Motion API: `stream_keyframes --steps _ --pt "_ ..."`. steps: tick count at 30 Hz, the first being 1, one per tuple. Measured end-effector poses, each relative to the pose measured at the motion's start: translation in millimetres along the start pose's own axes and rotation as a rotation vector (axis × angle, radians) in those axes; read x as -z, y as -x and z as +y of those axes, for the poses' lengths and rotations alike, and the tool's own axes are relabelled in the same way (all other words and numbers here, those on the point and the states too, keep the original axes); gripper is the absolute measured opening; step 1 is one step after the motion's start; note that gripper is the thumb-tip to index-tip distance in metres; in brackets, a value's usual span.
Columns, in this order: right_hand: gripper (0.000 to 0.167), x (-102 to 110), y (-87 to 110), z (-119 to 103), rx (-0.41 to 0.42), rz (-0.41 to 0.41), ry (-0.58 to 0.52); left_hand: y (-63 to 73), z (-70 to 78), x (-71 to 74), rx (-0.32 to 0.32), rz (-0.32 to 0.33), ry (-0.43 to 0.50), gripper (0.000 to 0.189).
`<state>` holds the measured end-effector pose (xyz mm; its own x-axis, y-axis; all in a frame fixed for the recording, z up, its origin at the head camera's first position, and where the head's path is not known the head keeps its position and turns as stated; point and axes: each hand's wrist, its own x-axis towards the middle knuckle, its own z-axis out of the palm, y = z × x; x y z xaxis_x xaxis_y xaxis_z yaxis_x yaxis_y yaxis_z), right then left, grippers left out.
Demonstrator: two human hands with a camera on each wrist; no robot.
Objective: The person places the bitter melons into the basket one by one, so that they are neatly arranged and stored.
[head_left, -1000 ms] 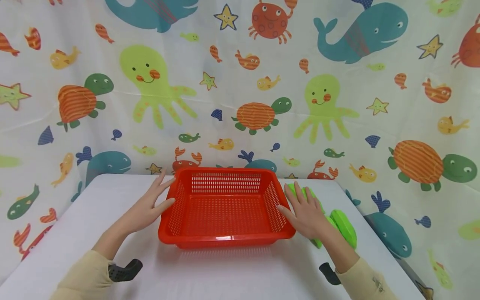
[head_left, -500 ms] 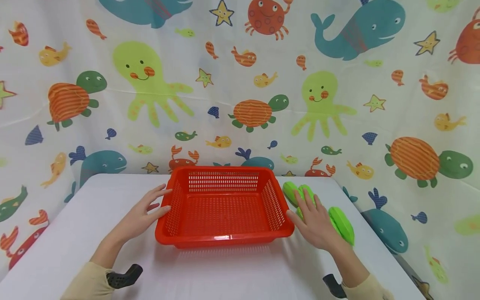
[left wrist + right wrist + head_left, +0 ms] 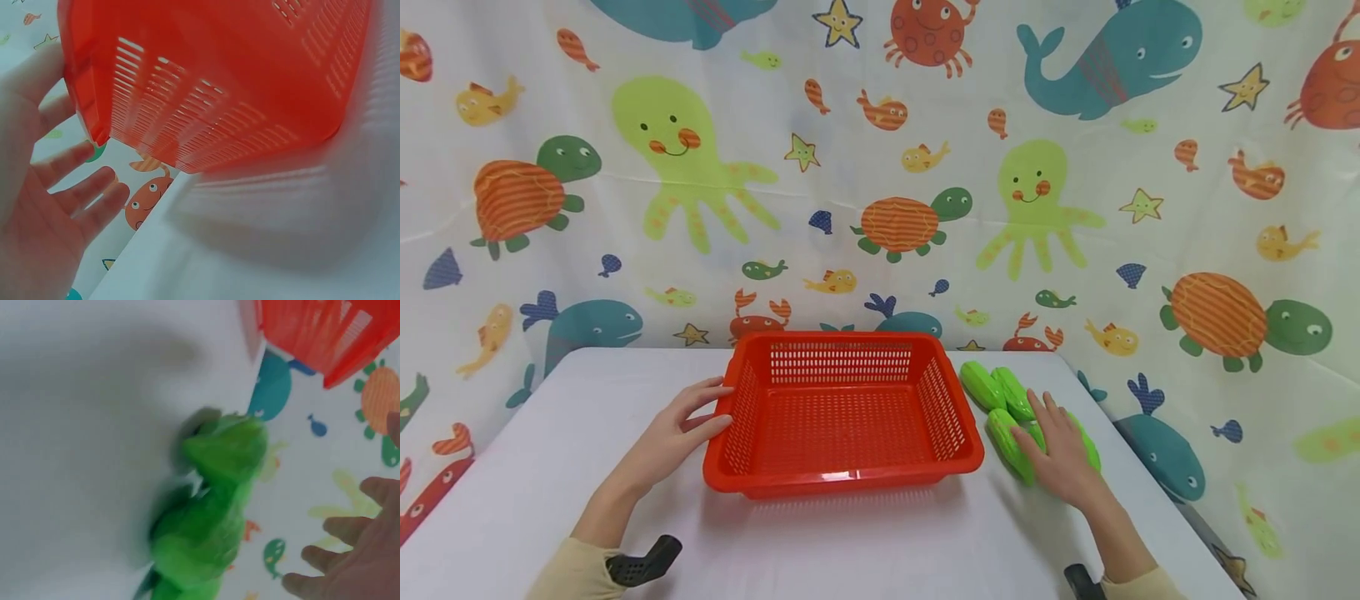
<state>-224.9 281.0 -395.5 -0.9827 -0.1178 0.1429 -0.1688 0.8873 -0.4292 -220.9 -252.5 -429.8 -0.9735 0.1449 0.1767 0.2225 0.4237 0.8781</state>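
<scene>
A red plastic basket [image 3: 835, 479] with slotted sides stands in the middle of the white table. At its left rim is my left hand [image 3: 673, 442], thumb and fingertips touching the edge with the fingers loosely extended. The left wrist view shows this left hand [image 3: 47, 219] beside the basket's slotted wall [image 3: 250, 62]. Right of the basket, my right hand [image 3: 1063, 458] is spread over several long, glossy green vegetable-like pieces [image 3: 981, 386], partly hiding some. In the right wrist view, its fingers [image 3: 344, 531] are extended and apart from the blurred green pieces [image 3: 200, 540].
The white table [image 3: 880, 550] reaches to a curtain [image 3: 850, 167] printed with sea animals, close behind the basket. The table's right edge runs just beyond the green pieces. A dark strap-like device [image 3: 643, 562] sits at my left wrist.
My right hand has moved off the basket's right rim and rightward over the green pieces, uncovering several of them. My left hand's fingers have lowered to the left rim. The head view has shifted slightly.
</scene>
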Motion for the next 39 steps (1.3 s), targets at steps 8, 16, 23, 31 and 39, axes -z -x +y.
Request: stream_keyframes --steps 8,16,23,31,39 --pt "0.061 1.6 -4.5 46.7 0.033 0.17 -0.032 5.7 -3.3 0.6 0.046 0.028 0.026 0.058" --pt "0.06 -0.4 -5.1 83.7 -0.051 0.111 -0.098 8.8 -7.0 1.2 0.064 0.034 0.046 0.059" --pt "0.064 1.3 -6.9 100.2 -0.119 0.038 -0.162 8.6 -8.1 1.6 0.067 0.012 0.068 0.059" --pt "0.059 2.5 -12.9 113.9 -0.177 -0.051 -0.219 6.3 -8.0 -0.1 0.057 0.006 0.065 0.058" --pt "0.058 6.3 -12.5 118.5 -0.216 -0.136 -0.201 2.6 -7.1 -1.3 0.066 -0.006 0.092 0.058"
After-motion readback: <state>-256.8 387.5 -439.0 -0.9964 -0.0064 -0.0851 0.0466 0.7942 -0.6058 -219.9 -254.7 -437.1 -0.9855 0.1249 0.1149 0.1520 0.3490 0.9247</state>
